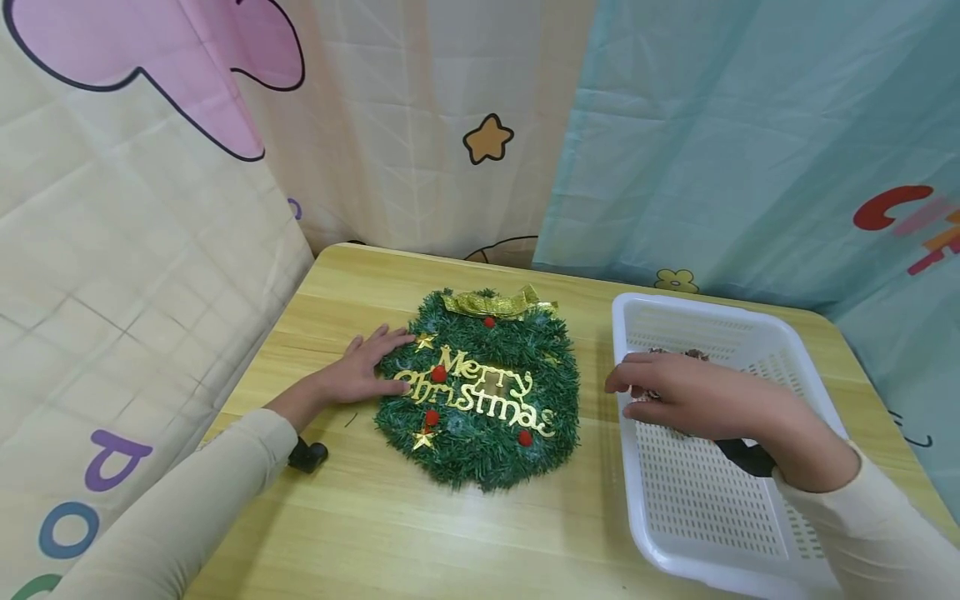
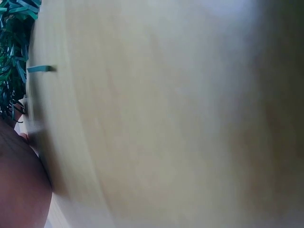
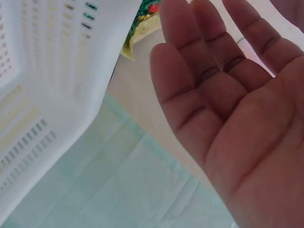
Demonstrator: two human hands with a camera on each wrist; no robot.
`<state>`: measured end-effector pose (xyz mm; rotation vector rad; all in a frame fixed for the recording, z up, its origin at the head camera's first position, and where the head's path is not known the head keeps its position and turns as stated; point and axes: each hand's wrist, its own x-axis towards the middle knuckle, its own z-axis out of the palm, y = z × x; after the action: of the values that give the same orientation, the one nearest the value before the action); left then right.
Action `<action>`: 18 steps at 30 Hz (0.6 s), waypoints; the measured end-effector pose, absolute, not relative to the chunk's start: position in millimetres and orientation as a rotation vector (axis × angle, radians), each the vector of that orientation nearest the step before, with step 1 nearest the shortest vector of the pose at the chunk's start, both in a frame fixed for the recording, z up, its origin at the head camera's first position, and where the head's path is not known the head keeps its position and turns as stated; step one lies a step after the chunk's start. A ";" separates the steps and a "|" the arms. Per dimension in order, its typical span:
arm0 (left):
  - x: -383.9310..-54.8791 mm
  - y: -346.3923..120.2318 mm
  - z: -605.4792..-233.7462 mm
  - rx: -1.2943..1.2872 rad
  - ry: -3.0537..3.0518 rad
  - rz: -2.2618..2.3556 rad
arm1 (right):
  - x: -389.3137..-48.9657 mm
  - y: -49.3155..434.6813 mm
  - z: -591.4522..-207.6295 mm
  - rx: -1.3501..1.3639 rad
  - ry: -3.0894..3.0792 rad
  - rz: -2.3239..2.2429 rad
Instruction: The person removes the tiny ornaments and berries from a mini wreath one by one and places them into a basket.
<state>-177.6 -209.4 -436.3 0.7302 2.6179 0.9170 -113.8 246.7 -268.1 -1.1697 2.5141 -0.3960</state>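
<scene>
A green tinsel wreath [image 1: 480,462] lies on the wooden table, with gold "Merry Christmas" lettering [image 1: 487,396], red balls, gold stars and a gold bow [image 1: 495,304] at its top. At the wreath's left edge, my left hand [image 1: 363,367] touches it with spread fingers. My right hand [image 1: 686,392] hovers over the left part of a white plastic basket [image 1: 636,500]. In the right wrist view its palm [image 3: 251,137] faces the camera, fingers loosely bent and holding nothing. Brown rough-looking pieces [image 1: 696,354] in the basket are mostly hidden behind that hand.
Printed curtains [image 1: 420,125] hang behind and to the left of the table [image 1: 360,283]. A small green scrap [image 2: 40,69] lies on the tabletop near the wreath. A black device [image 1: 307,457] sits at my left wrist.
</scene>
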 end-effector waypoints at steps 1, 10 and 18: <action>-177.6 -209.5 -436.2 0.731 2.617 0.919 | -113.7 242.6 -267.7 -1.192 2.514 -0.389; -178.7 -210.2 -439.7 0.737 2.628 0.907 | -113.3 210.8 -270.6 -1.328 2.431 -0.383; -178.2 -209.6 -437.8 0.731 2.626 0.915 | -114.0 185.0 -273.7 -1.440 2.371 -0.361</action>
<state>-178.2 -209.6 -437.8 0.7305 2.6258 0.9152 -114.0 185.0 -273.7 -1.4400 2.3710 -0.3606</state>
